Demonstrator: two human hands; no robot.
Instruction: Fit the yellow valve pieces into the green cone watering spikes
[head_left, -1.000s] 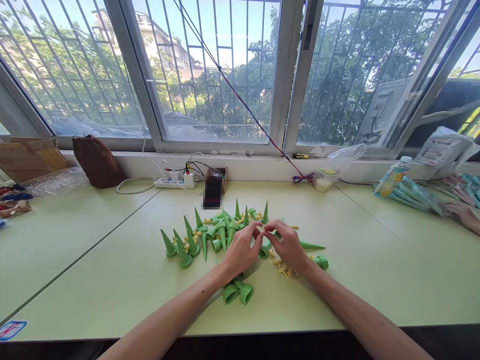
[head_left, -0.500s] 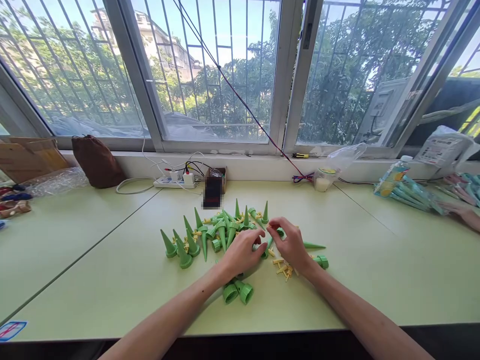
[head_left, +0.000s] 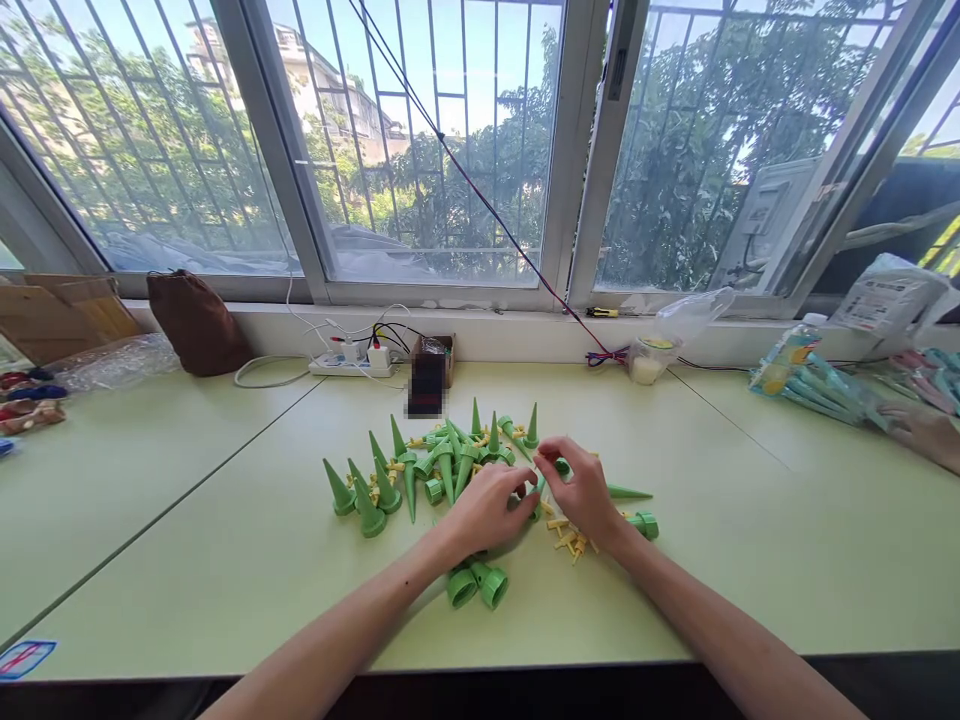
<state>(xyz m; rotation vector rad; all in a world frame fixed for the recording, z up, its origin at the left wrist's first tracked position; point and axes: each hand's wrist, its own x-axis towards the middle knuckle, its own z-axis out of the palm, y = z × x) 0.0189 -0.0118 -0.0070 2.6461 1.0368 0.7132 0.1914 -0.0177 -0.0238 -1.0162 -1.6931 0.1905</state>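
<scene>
My left hand (head_left: 491,508) is closed around a green plastic spike (head_left: 537,488), only partly visible between thumb and fingers. Just to its right, my right hand (head_left: 579,490) makes a pinch close to the left fingertips; whatever sits in that pinch is too small to tell. Beyond and left of my hands lies a heap of green cone-shaped spikes (head_left: 444,462), some standing point up. Small yellow T-shaped pieces (head_left: 576,543) are scattered under my right wrist. Two green spikes with hollow round caps (head_left: 493,586) lie below my left wrist.
A power strip (head_left: 352,362) and a small cardboard box (head_left: 442,352) stand by the sill. The brown drawstring bag (head_left: 196,325) is at left. A plastic cup (head_left: 646,362), a bottle (head_left: 789,352) and another person's hand (head_left: 926,435) are toward the right.
My left fingers have shifted slightly right, nearer the right hand's pinch. The right hand stays almost in place. At the far right, the other person's hand has moved a little left.
</scene>
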